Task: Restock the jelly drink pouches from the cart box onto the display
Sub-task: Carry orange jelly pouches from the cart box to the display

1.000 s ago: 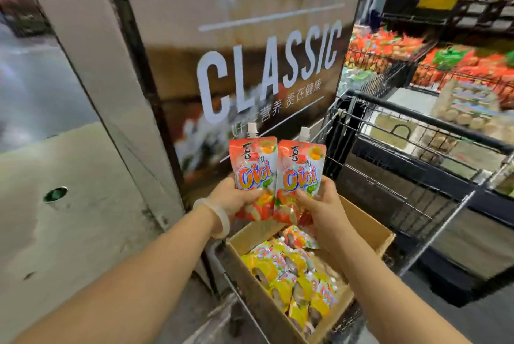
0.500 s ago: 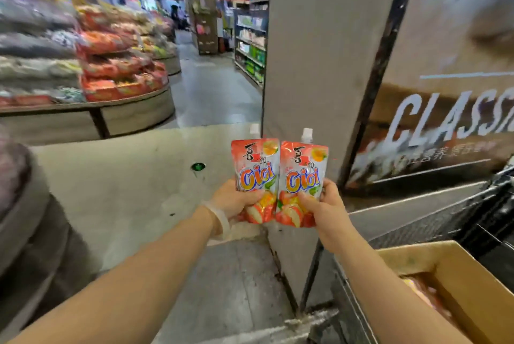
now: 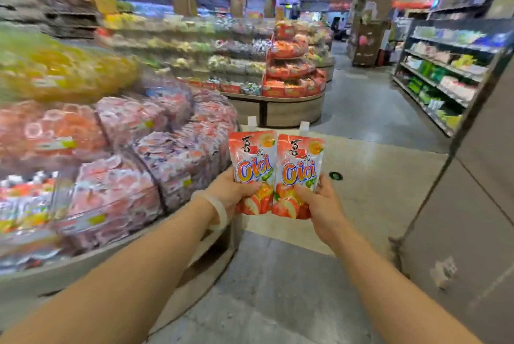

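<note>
- Head view: left hand [image 3: 232,193] pinches the base of one jelly pouch [image 3: 252,165]; right hand [image 3: 322,201] pinches a second pouch [image 3: 300,171].
- Pouches upright, side by side, labels facing the camera, spouts up; probably so they can go onto the display facing out.
- Round display [image 3: 125,165] sits just left, stacked with blurred packs; cart box out of view.

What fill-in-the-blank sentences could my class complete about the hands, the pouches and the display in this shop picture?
1. Each hand holds ____ pouch.
2. The left hand wears a white ____ at the wrist.
3. The two pouches are held ____, caps on top.
4. The round display of packets stands on the person's ____ side.

Missing words: one; band; upright; left
</note>
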A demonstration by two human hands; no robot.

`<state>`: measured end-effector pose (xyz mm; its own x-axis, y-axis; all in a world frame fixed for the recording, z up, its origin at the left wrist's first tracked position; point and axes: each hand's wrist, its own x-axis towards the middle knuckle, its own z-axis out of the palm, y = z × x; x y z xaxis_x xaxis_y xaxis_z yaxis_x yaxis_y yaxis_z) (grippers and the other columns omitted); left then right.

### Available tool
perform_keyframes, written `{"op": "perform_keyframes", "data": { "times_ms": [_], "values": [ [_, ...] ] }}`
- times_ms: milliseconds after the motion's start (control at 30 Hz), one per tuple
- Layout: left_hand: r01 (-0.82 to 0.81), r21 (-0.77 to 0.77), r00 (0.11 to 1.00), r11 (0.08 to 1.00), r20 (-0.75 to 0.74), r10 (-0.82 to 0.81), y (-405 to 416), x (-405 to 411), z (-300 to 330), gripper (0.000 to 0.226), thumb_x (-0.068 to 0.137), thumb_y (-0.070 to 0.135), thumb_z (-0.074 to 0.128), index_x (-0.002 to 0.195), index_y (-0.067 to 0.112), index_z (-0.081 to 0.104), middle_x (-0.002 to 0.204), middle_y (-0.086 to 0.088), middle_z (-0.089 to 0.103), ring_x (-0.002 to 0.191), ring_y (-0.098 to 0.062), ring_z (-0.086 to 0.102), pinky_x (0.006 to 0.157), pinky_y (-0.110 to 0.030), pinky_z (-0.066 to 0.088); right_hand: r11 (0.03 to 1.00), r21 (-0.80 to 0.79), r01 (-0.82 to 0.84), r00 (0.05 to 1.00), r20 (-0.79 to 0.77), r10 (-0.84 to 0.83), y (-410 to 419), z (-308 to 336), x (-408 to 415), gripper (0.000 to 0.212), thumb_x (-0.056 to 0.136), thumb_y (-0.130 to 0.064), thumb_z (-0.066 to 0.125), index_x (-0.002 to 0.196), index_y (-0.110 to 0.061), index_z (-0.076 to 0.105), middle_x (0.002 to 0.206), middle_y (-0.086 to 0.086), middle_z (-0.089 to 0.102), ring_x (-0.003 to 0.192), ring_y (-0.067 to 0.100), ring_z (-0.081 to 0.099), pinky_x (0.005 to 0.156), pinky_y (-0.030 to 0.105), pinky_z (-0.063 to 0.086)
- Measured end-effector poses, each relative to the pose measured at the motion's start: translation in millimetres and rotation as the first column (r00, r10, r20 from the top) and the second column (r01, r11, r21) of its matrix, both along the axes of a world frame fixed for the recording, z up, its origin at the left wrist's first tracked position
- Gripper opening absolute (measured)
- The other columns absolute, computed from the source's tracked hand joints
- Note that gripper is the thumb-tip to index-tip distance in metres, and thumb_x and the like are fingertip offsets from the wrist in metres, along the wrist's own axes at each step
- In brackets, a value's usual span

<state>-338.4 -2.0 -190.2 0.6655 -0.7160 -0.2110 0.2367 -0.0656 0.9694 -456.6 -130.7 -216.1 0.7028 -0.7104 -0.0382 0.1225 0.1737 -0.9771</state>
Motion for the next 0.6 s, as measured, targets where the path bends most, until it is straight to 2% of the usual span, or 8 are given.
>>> {"op": "perform_keyframes", "data": {
  "times_ms": [133, 233, 300, 333, 367, 433, 533, 600],
  "values": [
    [-0.201, -0.009, 0.979, 0.98, -0.023, 0.201, 74, 55, -2, 0.027, 0.087, -0.001, 0.06, 0.112, 0.008, 0.059, 0.094, -0.008, 0.069, 0.085, -0.027, 0.066, 0.07, -0.043, 0.059, 0.982, -0.024, -0.189, 0.982, -0.008, 0.189, 55, 3, 81, 0.036, 0.088, -0.004, 0.061, 0.12, -0.015, 0.047, 0.111, 0.006, 0.067, 0.091, 0.021, 0.068, 0.065, 0.03, 0.058],
    [-0.334, 0.016, 0.943, 0.943, 0.014, 0.334, 129, 92, -8, 0.026, 0.084, 0.003, 0.066, 0.108, 0.014, 0.063, 0.088, -0.008, 0.073, 0.092, -0.034, 0.063, 0.088, -0.057, 0.051, 0.953, -0.043, -0.301, 0.953, 0.003, 0.302, 96, -2, 141, 0.038, 0.087, 0.001, 0.061, 0.12, -0.011, 0.048, 0.11, 0.007, 0.067, 0.095, 0.024, 0.067, 0.074, 0.034, 0.058],
    [-0.411, 0.028, 0.912, 0.911, 0.027, 0.41, 166, 116, -15, 0.021, 0.084, 0.004, 0.068, 0.1, 0.017, 0.063, 0.089, -0.011, 0.073, 0.089, -0.034, 0.061, 0.091, -0.058, 0.049, 0.927, -0.03, -0.374, 0.927, 0.008, 0.375, 125, -9, 178, 0.037, 0.086, 0.004, 0.06, 0.118, -0.011, 0.05, 0.109, 0.007, 0.067, 0.095, 0.024, 0.066, 0.082, 0.04, 0.056],
    [-0.451, 0.032, 0.892, 0.892, 0.024, 0.45, 184, 128, -19, 0.021, 0.083, 0.003, 0.067, 0.099, 0.016, 0.063, 0.086, -0.012, 0.071, 0.083, -0.031, 0.062, 0.085, -0.054, 0.054, 0.907, -0.017, -0.422, 0.907, 0.005, 0.422, 140, -12, 197, 0.033, 0.087, 0.004, 0.06, 0.113, -0.015, 0.052, 0.107, 0.005, 0.068, 0.094, 0.022, 0.066, 0.084, 0.04, 0.055],
    [-0.483, 0.024, 0.876, 0.875, 0.013, 0.483, 201, 140, -22, 0.021, 0.084, 0.001, 0.066, 0.099, 0.015, 0.062, 0.078, -0.01, 0.07, 0.07, -0.026, 0.063, 0.073, -0.045, 0.058, 0.883, -0.007, -0.469, 0.883, 0.0, 0.469, 155, -16, 216, 0.03, 0.087, 0.003, 0.059, 0.106, -0.019, 0.053, 0.106, 0.003, 0.067, 0.095, 0.022, 0.065, 0.086, 0.042, 0.054],
    [-0.54, 0.02, 0.842, 0.842, 0.013, 0.539, 233, 163, -27, 0.018, 0.085, -0.003, 0.064, 0.095, 0.012, 0.061, 0.058, -0.003, 0.062, 0.047, -0.016, 0.054, 0.049, -0.028, 0.049, 0.833, 0.003, -0.554, 0.833, -0.01, 0.554, 183, -22, 254, 0.031, 0.087, 0.003, 0.059, 0.1, -0.024, 0.053, 0.108, 0.004, 0.067, 0.103, 0.027, 0.064, 0.093, 0.047, 0.051],
    [-0.632, 0.03, 0.775, 0.775, 0.012, 0.632, 276, 203, -33, 0.021, 0.084, -0.004, 0.063, 0.103, 0.004, 0.06, 0.072, -0.014, 0.059, 0.054, -0.02, 0.049, 0.052, -0.028, 0.043, 0.772, -0.016, -0.636, 0.772, -0.003, 0.636, 227, -27, 315, 0.033, 0.087, 0.005, 0.059, 0.098, -0.026, 0.056, 0.104, 0.0, 0.069, 0.105, 0.027, 0.063, 0.097, 0.047, 0.049],
    [-0.672, 0.037, 0.74, 0.739, -0.006, 0.673, 302, 233, -32, 0.013, 0.086, -0.005, 0.06, 0.096, 0.004, 0.06, 0.071, -0.016, 0.054, 0.055, -0.018, 0.045, 0.051, -0.026, 0.04, 0.738, -0.006, -0.675, 0.738, -0.017, 0.674, 255, -26, 354, 0.033, 0.087, 0.006, 0.058, 0.099, -0.024, 0.056, 0.101, -0.001, 0.068, 0.1, 0.024, 0.063, 0.096, 0.045, 0.049]
  ]
}}
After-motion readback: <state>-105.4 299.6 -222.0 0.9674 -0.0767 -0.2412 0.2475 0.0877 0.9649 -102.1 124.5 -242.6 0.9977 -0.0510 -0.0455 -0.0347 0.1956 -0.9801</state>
